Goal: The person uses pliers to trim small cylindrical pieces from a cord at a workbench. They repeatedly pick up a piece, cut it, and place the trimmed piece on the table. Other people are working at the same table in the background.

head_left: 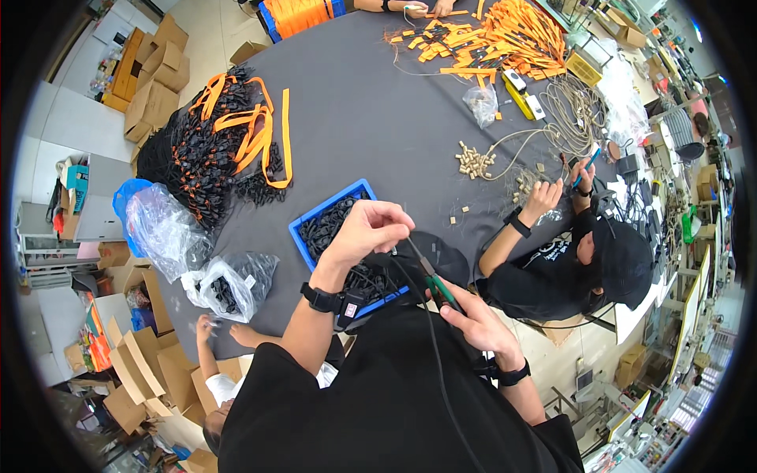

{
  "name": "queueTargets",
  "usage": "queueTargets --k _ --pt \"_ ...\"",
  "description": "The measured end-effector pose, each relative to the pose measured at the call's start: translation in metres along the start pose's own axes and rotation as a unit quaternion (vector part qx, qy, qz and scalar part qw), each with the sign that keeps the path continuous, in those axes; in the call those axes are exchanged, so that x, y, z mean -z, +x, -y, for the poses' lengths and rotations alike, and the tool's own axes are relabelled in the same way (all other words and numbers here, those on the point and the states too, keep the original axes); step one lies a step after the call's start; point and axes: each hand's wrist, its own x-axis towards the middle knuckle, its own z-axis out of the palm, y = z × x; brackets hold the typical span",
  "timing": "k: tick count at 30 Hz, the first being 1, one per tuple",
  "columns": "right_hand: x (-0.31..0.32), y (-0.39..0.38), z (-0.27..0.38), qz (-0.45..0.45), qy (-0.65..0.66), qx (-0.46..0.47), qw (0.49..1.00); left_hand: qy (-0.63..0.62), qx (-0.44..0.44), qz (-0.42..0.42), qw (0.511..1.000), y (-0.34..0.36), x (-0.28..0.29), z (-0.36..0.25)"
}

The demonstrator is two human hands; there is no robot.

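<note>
In front of my chest, my left hand (364, 230) is closed in a pinch, its thumb and forefinger meeting at the tip of a tool. Whatever small thing sits between those fingers is too hidden to name. My right hand (478, 317) grips the tool's green-and-black handle (441, 291); its narrow metal end (422, 258) points up toward my left fingertips. A thin black cord (438, 355) hangs below the two hands and runs down over my shirt. Under my left hand stands a blue crate (297, 236) filled with black parts (322, 229).
A heap of black cords and orange straps (213, 150) lies left, near clear plastic bags (233, 285). Orange strips (512, 39) cover the far right. Small tan pieces (475, 162) and coiled cord (564, 110) lie near a co-worker's hand (540, 201). Another person's hands (244, 336) rest lower left.
</note>
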Motion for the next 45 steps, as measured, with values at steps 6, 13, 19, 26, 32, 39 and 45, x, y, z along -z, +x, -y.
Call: queueTargets --k 6,13,19,26,32,39,45 --pt "0.002 0.002 0.0 0.005 -0.015 0.01 1.0 -0.22 -0.079 0.015 0.972 0.002 -0.009 0.037" --pt "-0.003 0.001 0.01 -0.005 0.009 -0.005 1.0 -0.241 -0.068 -0.001 0.968 0.002 -0.013 0.044" --pt "-0.007 0.002 0.007 -0.029 0.001 0.01 1.0 -0.228 -0.063 -0.028 0.971 -0.001 -0.023 0.046" --pt "-0.012 0.0 -0.004 -0.019 0.004 0.038 0.999 -0.231 -0.102 -0.028 0.967 -0.01 -0.03 0.051" --pt "-0.01 0.001 0.014 0.018 -0.061 0.051 0.997 -0.209 -0.121 0.018 0.97 -0.023 -0.05 0.032" --pt "-0.012 0.008 0.02 0.001 -0.053 0.082 0.995 -0.212 -0.152 0.008 0.965 -0.028 -0.053 0.015" --pt "-0.012 0.011 0.017 0.009 -0.05 0.059 0.997 -0.208 -0.16 0.006 0.965 -0.025 -0.05 0.015"
